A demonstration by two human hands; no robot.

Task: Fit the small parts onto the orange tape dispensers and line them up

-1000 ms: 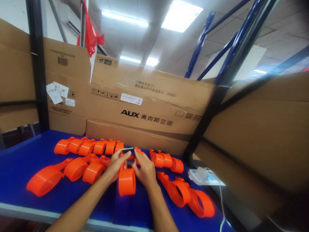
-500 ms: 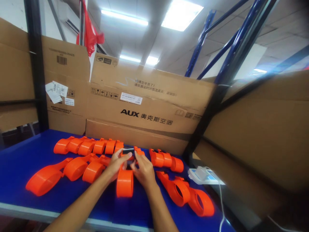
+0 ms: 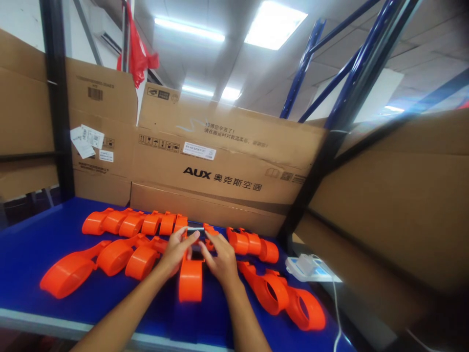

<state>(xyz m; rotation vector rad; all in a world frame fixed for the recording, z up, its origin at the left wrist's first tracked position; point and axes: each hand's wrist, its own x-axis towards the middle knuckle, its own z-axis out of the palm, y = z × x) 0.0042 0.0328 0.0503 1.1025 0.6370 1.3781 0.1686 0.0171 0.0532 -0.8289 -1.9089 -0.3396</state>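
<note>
My left hand (image 3: 179, 249) is closed on a small dark strip-like piece (image 3: 195, 230) with a pale, ridged-looking edge; its exact kind is not clear. The left thumb lies along the front of that piece. At its right end is my right hand (image 3: 221, 256), thumb and forefinger apart, a fingertip close to or touching the piece. Just below both hands is an orange plastic ring-shaped part (image 3: 191, 281), its upper end hidden between the hands. Whether it is joined to the dark piece I cannot tell.
Similar orange parts lie in two rows on the blue tabletop (image 3: 154, 310), such as one at front left (image 3: 69, 276) and one at front right (image 3: 307, 309). A white power strip (image 3: 313, 269) with a cable sits right. Cardboard (image 3: 227, 161) and dark posts (image 3: 57, 107) stand around.
My right thumb and fingers have spread a little and drawn back from the dark piece. My left hand keeps its hold. The orange part below appears slightly shifted.
</note>
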